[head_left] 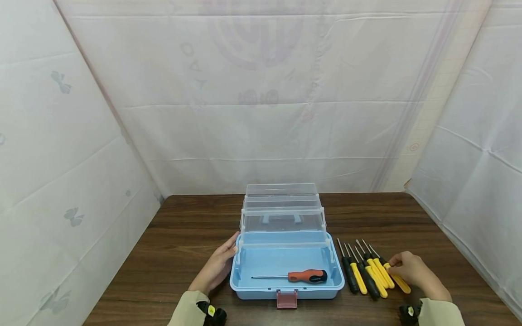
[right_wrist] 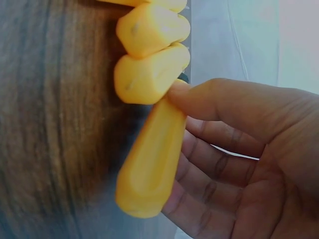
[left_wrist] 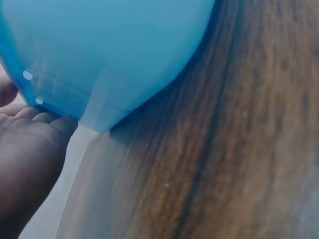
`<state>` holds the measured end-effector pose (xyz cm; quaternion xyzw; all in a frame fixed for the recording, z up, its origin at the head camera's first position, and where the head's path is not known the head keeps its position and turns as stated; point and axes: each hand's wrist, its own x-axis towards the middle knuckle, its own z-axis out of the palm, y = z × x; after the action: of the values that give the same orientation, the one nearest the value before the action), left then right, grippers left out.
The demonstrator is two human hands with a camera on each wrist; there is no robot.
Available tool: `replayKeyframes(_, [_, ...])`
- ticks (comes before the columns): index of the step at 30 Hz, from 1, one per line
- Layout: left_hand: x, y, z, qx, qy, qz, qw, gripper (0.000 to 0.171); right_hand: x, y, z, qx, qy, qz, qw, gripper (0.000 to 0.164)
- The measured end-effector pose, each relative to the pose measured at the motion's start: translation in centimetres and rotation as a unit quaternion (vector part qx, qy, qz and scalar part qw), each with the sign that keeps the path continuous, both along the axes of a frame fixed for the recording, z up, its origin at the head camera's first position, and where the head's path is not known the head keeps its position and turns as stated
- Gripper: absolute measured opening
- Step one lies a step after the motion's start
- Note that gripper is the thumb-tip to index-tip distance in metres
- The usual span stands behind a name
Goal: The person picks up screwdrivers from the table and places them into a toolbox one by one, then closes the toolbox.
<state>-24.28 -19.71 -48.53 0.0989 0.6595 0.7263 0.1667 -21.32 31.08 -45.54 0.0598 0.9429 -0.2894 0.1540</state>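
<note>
The yellow screwdriver is at the right end of the row on the desk; your right grip pinches its handle near the narrow end, and the thick end sticks out toward you. Just to its left are the other screwdrivers, then the blue box holding an orange screwdriver. Your left grip touches the box's left side, fingers seemingly relaxed, though the tips are hard to see.

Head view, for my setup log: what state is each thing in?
Blue toolbox: open
Clear lid: swung back
Reddish latch: unfastened
Orange-and-black screwdriver: lying inside the toolbox
Rightmost yellow-handled screwdriver: pinched by the right hand
Other screwdrivers: lying beside the toolbox
Left hand: holding the toolbox's side
</note>
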Motion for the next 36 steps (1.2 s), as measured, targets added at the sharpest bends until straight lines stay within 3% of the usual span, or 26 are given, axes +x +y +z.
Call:
replayKeyframes(16, [0.0,0.1,0.1,-0.008,0.001,0.006,0.9999,0.065,-0.3,-0.6,1.7,0.012,0.042,0.025,0.999,0.03])
replayKeyframes(36, [-0.1,0.1,0.0,-0.012,-0.003,0.01,0.9999,0.067,-0.3,-3.0,5.4,-0.02,0.109,0.07,0.991,0.031])
